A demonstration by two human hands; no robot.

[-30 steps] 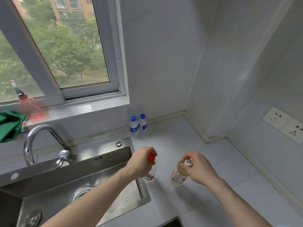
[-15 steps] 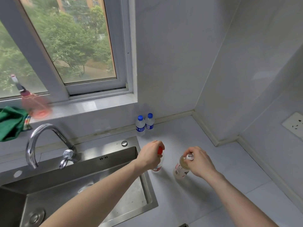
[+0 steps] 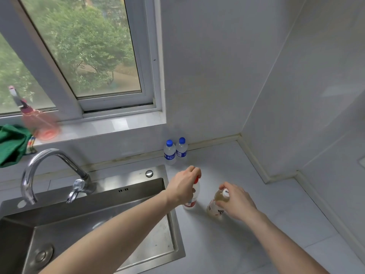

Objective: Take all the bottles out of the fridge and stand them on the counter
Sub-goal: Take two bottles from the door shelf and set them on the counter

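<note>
Both hands grip bottle tops on the counter (image 3: 246,244): left hand (image 3: 182,186) curls round the red-capped bottle (image 3: 194,196), right hand (image 3: 236,201) pinches the white-capped bottle (image 3: 216,204) just beside it.

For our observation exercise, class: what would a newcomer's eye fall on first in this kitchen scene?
Two bare arms reach over the counter: the left hand grips a red-capped bottle beside the steel sink, and the right hand grips a bottle of yellowish drink. Behind them, two blue-capped water bottles stand together against the wall.
</note>
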